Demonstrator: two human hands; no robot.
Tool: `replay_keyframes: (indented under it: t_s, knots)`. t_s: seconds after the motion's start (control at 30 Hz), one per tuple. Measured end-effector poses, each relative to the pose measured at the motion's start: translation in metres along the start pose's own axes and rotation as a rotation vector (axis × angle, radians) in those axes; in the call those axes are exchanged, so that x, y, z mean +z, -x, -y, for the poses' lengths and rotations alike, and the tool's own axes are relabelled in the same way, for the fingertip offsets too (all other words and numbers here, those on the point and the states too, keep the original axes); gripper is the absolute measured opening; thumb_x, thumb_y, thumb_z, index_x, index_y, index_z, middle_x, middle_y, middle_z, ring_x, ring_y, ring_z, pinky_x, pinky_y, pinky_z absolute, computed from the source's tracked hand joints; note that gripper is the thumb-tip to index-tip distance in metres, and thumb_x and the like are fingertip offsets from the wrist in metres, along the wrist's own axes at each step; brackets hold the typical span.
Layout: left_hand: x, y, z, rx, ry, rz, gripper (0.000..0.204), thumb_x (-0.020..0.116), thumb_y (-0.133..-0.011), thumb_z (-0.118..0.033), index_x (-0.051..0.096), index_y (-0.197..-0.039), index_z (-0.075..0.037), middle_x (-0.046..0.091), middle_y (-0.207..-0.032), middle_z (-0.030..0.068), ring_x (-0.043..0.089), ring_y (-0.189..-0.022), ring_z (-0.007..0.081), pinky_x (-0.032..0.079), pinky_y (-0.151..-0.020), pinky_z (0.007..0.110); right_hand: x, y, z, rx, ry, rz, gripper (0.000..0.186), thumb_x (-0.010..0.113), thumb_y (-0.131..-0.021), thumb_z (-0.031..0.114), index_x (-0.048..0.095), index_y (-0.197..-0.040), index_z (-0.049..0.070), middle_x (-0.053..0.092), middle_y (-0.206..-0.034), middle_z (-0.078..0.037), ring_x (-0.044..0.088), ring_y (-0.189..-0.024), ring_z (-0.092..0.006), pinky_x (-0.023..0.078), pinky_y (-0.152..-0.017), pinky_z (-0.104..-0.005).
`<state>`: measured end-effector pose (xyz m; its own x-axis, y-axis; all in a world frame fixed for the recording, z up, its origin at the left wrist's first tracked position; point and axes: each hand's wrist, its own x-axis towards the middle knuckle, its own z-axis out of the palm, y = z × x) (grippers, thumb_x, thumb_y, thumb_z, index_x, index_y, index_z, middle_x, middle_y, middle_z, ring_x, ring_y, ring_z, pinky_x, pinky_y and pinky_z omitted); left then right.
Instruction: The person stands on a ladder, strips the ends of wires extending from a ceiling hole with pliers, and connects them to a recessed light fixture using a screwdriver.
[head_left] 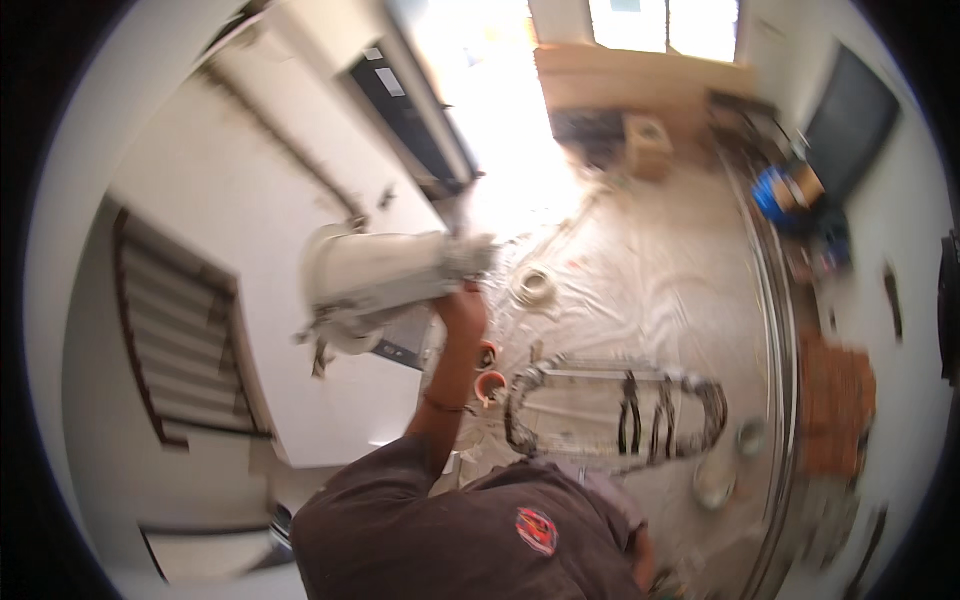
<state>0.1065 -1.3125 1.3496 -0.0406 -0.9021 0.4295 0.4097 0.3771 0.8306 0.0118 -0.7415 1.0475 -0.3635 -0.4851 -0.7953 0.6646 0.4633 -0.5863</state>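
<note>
My left arm reaches up and forward, and my left hand (463,308) is closed at the narrow end of a white, bucket-like container (385,270). The container is tipped on its side, its wide rim toward the left, with grey smears along it. Motion blurs it, so its exact kind is unclear. On the right, only part of my right forearm (643,562) shows low beside my shirt; the right hand is out of sight. In front of my body is a rounded frame (715,405), with dark pliers-like tools (630,412) within its outline.
Plastic sheeting (640,290) covers the floor. A coil of pale cable (535,287) lies ahead, and a small orange pot (490,387) is near my left arm. A cardboard box (648,148) stands farther off. Long metal rails (775,330) run along the right, beside reddish-brown panels (835,405).
</note>
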Motion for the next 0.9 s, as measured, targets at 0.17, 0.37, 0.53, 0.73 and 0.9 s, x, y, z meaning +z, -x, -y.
replay_keyframes:
  t_s: [0.17,0.37,0.53,0.73,0.9]
  knots:
    - [0.022,0.003,0.02,-0.061,0.382,-0.287,0.042,0.052,-0.102,-0.026,0.047,-0.14,-0.008,0.053,-0.136,0.013,0.056,-0.12,0.0257,0.044,-0.105,0.04,-0.005,-0.009,0.023,0.116,0.442,0.02,0.04,0.047,-0.101,0.033,0.048,-0.133,0.01,0.064,-0.115,-0.011,0.063,-0.093,-0.0207,0.051,-0.08,-0.0382]
    - [-0.016,0.039,0.038,0.175,-0.094,-0.372,0.038,0.054,-0.101,-0.02,0.05,-0.136,-0.006,0.054,-0.13,0.0143,0.059,-0.112,0.0251,0.048,-0.1,0.039,-0.016,-0.017,0.064,0.106,1.067,0.139,0.035,0.05,-0.099,0.033,0.06,-0.122,0.008,0.068,-0.106,-0.012,0.067,-0.087,-0.0203,0.053,-0.076,-0.0392]
    - [-0.006,0.038,-0.027,0.356,-0.097,-0.306,0.034,0.056,-0.099,-0.016,0.054,-0.131,-0.004,0.056,-0.124,0.0157,0.062,-0.106,0.0259,0.05,-0.096,0.038,-0.036,-0.04,0.111,-0.215,0.974,0.19,0.029,0.059,-0.093,0.03,0.072,-0.097,0.005,0.071,-0.08,-0.01,0.066,-0.061,-0.0207,0.053,-0.061,-0.0398]
    - [0.005,0.01,-0.101,0.686,-0.176,-0.237,0.029,0.059,-0.097,-0.011,0.059,-0.125,-0.002,0.058,-0.118,0.0175,0.066,-0.099,0.027,0.052,-0.092,0.038,0.172,0.126,0.357,-1.314,0.637,0.098,0.034,0.063,-0.096,0.026,0.063,-0.114,-0.003,0.069,-0.095,-0.012,0.064,-0.083,-0.0183,0.051,-0.077,-0.0316]
    - [-0.02,-0.017,-0.071,0.942,-0.437,-0.159,0.03,0.07,-0.09,-0.004,0.059,-0.117,0.003,0.061,-0.114,0.0137,0.064,-0.1,0.0219,0.053,-0.091,0.034,0.288,0.207,0.409,-1.802,0.597,0.124,0.043,0.079,-0.079,0.017,0.063,-0.117,0.002,0.06,-0.123,-0.019,0.061,-0.105,-0.0347,0.048,-0.094,-0.0437]
